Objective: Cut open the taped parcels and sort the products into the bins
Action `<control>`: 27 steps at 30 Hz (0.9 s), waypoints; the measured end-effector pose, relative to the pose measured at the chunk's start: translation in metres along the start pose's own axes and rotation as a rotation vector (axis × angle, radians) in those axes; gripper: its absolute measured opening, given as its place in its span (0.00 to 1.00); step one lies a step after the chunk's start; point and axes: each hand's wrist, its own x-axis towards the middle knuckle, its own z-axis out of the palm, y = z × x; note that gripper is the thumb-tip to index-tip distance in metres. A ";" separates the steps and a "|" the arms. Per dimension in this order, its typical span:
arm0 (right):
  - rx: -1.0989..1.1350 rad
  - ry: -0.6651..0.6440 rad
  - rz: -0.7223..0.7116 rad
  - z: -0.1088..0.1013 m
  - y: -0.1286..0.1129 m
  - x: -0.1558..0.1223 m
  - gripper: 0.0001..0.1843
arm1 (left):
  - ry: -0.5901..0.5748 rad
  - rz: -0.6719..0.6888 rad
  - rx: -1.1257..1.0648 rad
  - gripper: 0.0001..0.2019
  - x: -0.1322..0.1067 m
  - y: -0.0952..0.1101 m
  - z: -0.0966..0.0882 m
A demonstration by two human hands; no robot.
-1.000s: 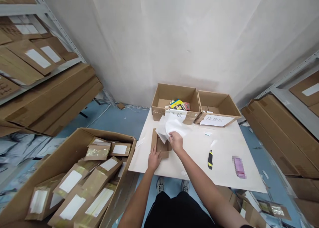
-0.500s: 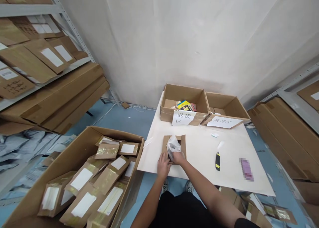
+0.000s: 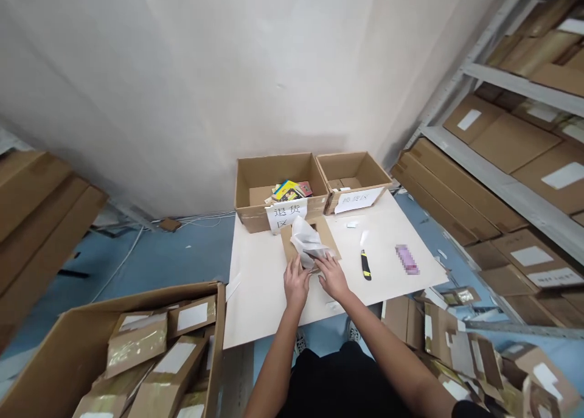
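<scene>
A small open cardboard box (image 3: pixel 328 238) lies on the white table (image 3: pixel 260 290), with crumpled white paper (image 3: pixel 305 240) sticking out of it. My left hand (image 3: pixel 296 280) rests at the box's near left edge, fingers against the paper. My right hand (image 3: pixel 333 275) lies on the box's near right side, fingers spread flat. Neither hand has a closed grasp that I can see.
A labelled carton (image 3: pixel 274 184) holding colourful items and a second labelled carton (image 3: pixel 353 177) stand at the table's far edge. A yellow-black utility knife (image 3: pixel 365 266) and a pink item (image 3: pixel 407 258) lie to the right. A big carton of parcels (image 3: pixel 150 351) sits lower left; shelves with boxes stand at right.
The view has swung right. My right hand brought the white paper down into the small box, then let it go and moved onto the box's right side. My left hand stayed at the box.
</scene>
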 end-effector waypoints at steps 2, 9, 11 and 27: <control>0.024 0.035 -0.002 -0.017 0.010 0.002 0.35 | -0.049 0.077 -0.012 0.13 0.015 0.023 0.008; -0.005 0.407 0.259 -0.104 0.088 -0.032 0.19 | -0.121 0.257 0.004 0.12 0.066 0.119 0.070; -0.033 0.450 0.358 -0.134 0.121 -0.052 0.17 | -0.142 0.331 0.027 0.13 0.078 0.153 0.096; -0.459 0.781 1.018 -0.303 0.365 -0.343 0.08 | -0.622 1.023 0.015 0.11 0.033 0.481 0.419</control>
